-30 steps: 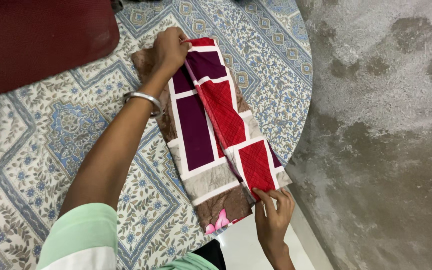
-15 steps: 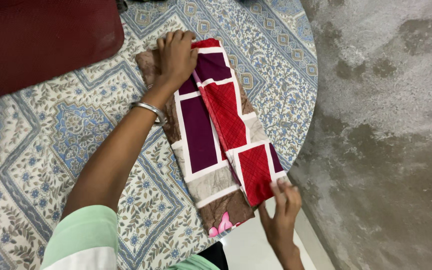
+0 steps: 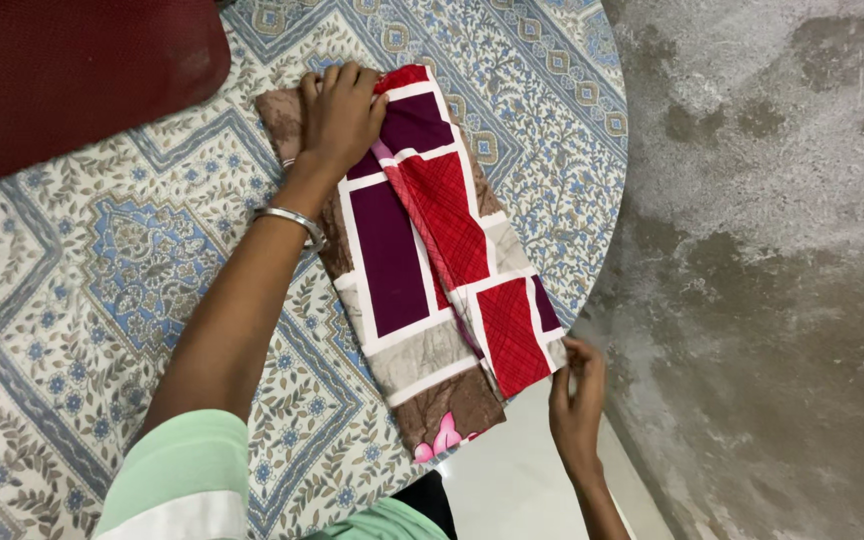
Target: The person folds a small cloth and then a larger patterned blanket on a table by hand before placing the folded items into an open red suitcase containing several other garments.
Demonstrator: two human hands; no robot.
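my left hand (image 3: 340, 115) flat, fingers together, pressing far end of folded cloth (image 3: 422, 250). my right hand (image 3: 577, 395) pinching near corner at table (image 3: 102, 290) edge; bare floor (image 3: 772, 300) beyond.

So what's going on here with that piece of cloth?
A person is handling a folded patchwork cloth in red, purple and brown blocks, laid on a round table with a blue floral cover. The left hand presses flat on the cloth's far end. The right hand is at the near corner by the table's edge, fingers touching the fold. A metal bangle sits on the left wrist, and a dark red chair stands beyond the table.
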